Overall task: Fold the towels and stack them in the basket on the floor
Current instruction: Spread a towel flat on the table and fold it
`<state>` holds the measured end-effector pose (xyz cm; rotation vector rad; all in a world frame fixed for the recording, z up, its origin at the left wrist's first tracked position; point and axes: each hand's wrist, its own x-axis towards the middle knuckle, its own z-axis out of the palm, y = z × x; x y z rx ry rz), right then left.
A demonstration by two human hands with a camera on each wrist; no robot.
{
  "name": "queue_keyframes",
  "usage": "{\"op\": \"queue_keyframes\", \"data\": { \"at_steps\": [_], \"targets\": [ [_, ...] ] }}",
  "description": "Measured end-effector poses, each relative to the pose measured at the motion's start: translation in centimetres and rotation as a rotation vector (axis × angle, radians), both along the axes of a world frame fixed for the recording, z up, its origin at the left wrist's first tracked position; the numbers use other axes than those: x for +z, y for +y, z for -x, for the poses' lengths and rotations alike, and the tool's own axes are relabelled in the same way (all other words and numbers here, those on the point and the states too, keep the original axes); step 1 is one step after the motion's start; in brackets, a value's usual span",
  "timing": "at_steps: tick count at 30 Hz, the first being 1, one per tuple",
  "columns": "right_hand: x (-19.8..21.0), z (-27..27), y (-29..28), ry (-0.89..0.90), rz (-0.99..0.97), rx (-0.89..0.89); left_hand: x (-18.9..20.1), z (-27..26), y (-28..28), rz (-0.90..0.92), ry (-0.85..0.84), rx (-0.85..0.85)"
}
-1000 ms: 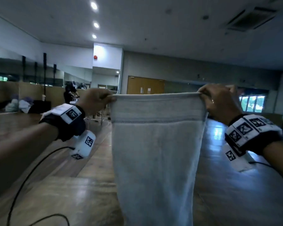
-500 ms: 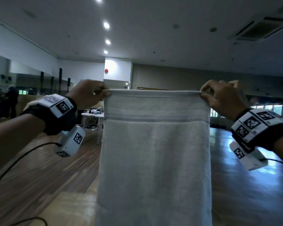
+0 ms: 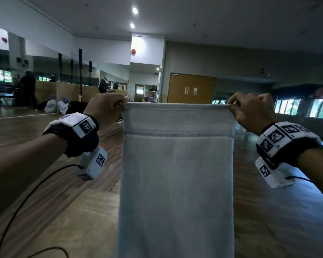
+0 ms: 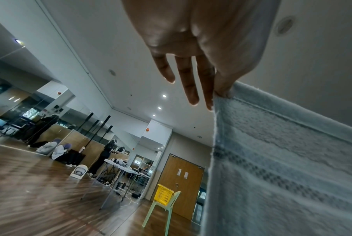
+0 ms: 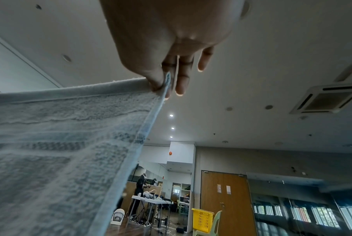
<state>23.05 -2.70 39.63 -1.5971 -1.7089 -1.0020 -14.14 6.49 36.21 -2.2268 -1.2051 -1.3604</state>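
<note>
Centre of the head view: we hold the towel (image 3: 176,174) up by its top edge, stretched flat between both hands and hanging straight down past the bottom of the frame. Left hand (image 3: 105,107) pinches the upper-left corner, right hand (image 3: 250,110) the upper-right. In both wrist views the thumb and forefinger clamp the hem while the other fingers (image 4: 188,83) stick out loose.

Step in hand, as we judge it: squaring the towel before the first fold.
- keep the top edge taut and level so the sides hang parallel
- keep both pinches right at the corners; slipping inward would let the corners droop
- bring corner to corner when folding, then check the side hems line up
- a bench (image 3: 73,220) shows at lower left of the head view; laying the towel on it would likely give a cleaner crease than folding in the air

Towel: pale grey-blue terry, one layer here, with a darker woven band across it just below the top hem. No obvious creases. Bottom edge out of frame.

Basket on the floor isn't visible. A yellow basket (image 4: 164,194) sits on a chair (image 4: 162,212) far back, well apart from us; can't tell if it's ours.
</note>
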Motion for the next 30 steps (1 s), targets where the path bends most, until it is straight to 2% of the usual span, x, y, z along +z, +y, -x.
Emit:
{"op": "queue_keyframes", "data": {
  "at_steps": [4,7,10,13,18,21,26,30],
  "targets": [
    [-1.5,-0.1,1.3,0.052,0.010,0.035,-1.4,-0.2,1.2,-0.004,-0.036,0.023],
    [-4.4,-0.4,2.0,0.076,0.057,0.066,-4.4,-0.6,1.8,0.026,-0.055,0.002],
    [-9.1,-1.1,2.6,0.081,0.174,0.097,-9.2,-1.3,1.6,0.098,-0.019,-0.047],
    [-15.6,-2.2,2.9,0.073,0.361,0.117,-15.5,-1.6,1.3,0.245,0.031,-0.106],
    [-27.2,-3.3,1.2,0.086,0.788,0.115,-27.0,-1.9,-0.9,0.536,0.331,-0.066],
    [-32.6,-3.1,-0.3,0.099,0.959,0.106,-32.4,-2.1,-2.4,0.695,0.504,-0.053],
    [-39.0,-2.7,-1.4,0.088,1.236,0.115,-38.1,-2.6,-3.6,0.874,0.717,-0.052],
    [-42.3,-3.0,-1.0,0.097,1.289,0.097,-40.0,-3.4,-3.2,0.867,0.774,0.018]
  ]
}}
